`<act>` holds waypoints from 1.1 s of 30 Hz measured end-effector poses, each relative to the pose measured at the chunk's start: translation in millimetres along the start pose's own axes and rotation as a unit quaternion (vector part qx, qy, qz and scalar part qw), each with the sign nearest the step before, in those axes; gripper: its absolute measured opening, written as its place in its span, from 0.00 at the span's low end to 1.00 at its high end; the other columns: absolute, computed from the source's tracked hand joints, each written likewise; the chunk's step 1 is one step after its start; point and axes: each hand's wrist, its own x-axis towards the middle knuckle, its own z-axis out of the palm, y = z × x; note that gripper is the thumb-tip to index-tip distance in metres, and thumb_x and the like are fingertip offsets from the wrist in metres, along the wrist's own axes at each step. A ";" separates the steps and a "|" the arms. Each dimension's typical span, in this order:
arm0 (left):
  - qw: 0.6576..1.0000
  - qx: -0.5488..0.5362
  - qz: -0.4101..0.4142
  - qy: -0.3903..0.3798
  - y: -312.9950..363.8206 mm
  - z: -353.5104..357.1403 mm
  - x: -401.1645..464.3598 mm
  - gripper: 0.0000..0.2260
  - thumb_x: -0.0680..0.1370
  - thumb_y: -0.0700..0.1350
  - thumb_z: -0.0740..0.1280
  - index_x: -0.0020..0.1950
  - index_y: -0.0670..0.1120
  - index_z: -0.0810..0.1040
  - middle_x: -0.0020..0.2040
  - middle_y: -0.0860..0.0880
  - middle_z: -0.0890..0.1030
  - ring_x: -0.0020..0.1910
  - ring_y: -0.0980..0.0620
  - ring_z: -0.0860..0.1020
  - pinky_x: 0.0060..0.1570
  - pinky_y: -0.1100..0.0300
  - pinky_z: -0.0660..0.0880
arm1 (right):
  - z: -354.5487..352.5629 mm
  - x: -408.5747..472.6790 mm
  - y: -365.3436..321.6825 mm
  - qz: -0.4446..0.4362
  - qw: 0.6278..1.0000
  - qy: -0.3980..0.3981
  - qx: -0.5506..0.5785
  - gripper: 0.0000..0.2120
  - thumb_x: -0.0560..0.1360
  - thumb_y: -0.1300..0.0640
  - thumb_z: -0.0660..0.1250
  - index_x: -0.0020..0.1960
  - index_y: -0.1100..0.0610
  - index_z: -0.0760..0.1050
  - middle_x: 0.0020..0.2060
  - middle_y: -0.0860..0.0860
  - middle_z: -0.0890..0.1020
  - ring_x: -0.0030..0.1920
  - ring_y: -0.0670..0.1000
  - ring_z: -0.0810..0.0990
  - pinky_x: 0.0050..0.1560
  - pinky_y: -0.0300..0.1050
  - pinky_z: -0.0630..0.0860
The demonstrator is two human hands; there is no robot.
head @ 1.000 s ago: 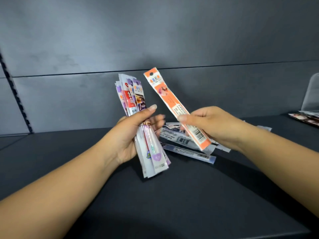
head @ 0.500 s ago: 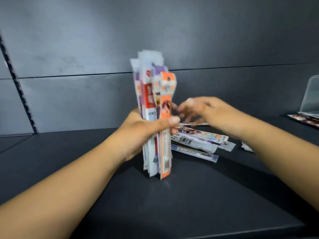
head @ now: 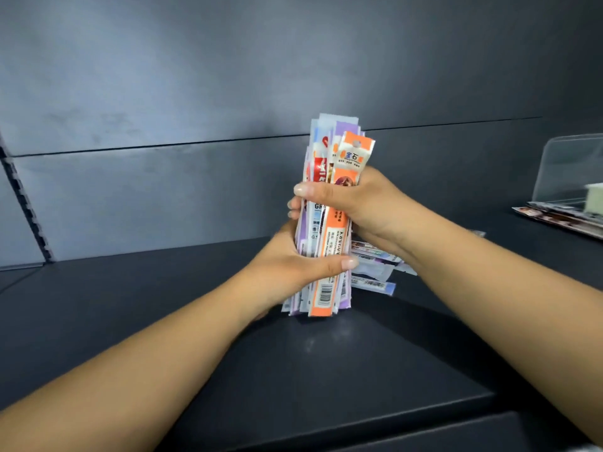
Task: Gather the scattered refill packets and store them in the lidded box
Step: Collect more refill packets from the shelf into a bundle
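A bundle of refill packets [head: 329, 230] stands upright on the dark shelf, an orange packet [head: 354, 154] at its front. My left hand [head: 293, 269] grips the bundle low down, thumb across the front. My right hand [head: 355, 200] grips it higher up, thumb wrapped round the front. Several loose refill packets [head: 375, 269] lie flat on the shelf just behind and right of the bundle. A clear lidded box [head: 574, 168] stands at the far right edge, partly cut off.
The dark shelf surface [head: 163, 305] runs out to the left and toward me, ending in a front edge [head: 359, 419]. A grey back wall [head: 195, 190] rises behind. Flat printed packs [head: 554, 216] lie by the clear box.
The orange packet went from my right hand into the bundle in my left. My right hand then came back and took hold of the bundle's upper part, which now stands straighter.
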 end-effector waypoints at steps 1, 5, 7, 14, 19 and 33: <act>1.000 0.007 -0.002 -0.004 -1.4 2.9 -0.5 0.22 0.65 0.46 0.75 0.57 0.53 0.73 0.50 0.55 0.82 0.51 0.59 0.81 0.56 0.57 0.76 | -3.2 -2.0 1.5 0.003 1.000 0.015 0.019 0.02 0.69 0.61 0.69 0.39 0.56 0.76 0.30 0.49 0.84 0.36 0.47 0.83 0.43 0.43 0.81; 0.998 0.048 0.017 -0.023 4.9 19.0 5.9 0.20 0.67 0.46 0.74 0.54 0.57 0.70 0.52 0.58 0.79 0.52 0.60 0.79 0.55 0.60 0.76 | -21.6 -11.9 0.2 0.013 0.991 0.093 0.095 0.02 0.70 0.62 0.68 0.40 0.57 0.75 0.27 0.49 0.83 0.32 0.47 0.83 0.38 0.40 0.81; 0.998 0.040 0.029 -0.024 13.1 32.2 13.1 0.18 0.69 0.46 0.73 0.54 0.54 0.71 0.52 0.57 0.80 0.51 0.58 0.79 0.54 0.59 0.76 | -37.1 -17.2 -2.6 0.009 0.985 0.139 0.105 0.03 0.71 0.61 0.68 0.39 0.58 0.75 0.26 0.49 0.83 0.30 0.47 0.83 0.36 0.40 0.81; 0.988 -0.062 -0.047 -0.133 32.7 101.4 53.8 0.07 0.73 0.47 0.67 0.49 0.50 0.79 0.43 0.51 0.85 0.42 0.53 0.83 0.47 0.57 0.80 | -118.9 -50.2 -8.8 0.056 0.964 0.235 0.111 0.07 0.72 0.56 0.67 0.38 0.59 0.75 0.25 0.49 0.82 0.28 0.46 0.82 0.31 0.39 0.80; 0.974 -0.109 -0.085 -0.180 45.5 178.3 92.3 0.04 0.74 0.46 0.65 0.48 0.52 0.76 0.42 0.51 0.82 0.38 0.57 0.82 0.42 0.60 0.80 | -192.1 -79.7 -10.4 0.054 0.961 0.244 0.120 0.09 0.72 0.54 0.67 0.36 0.58 0.75 0.25 0.49 0.81 0.28 0.47 0.82 0.35 0.39 0.81; 0.969 -0.150 -0.196 0.030 44.6 312.0 187.8 0.06 0.74 0.40 0.67 0.50 0.41 0.78 0.31 0.49 0.82 0.25 0.55 0.81 0.23 0.62 0.77 | -399.1 -176.7 20.8 0.184 0.862 0.129 -0.454 0.25 0.72 0.42 0.63 0.61 0.58 0.73 0.59 0.52 0.78 0.58 0.51 0.75 0.61 0.42 0.67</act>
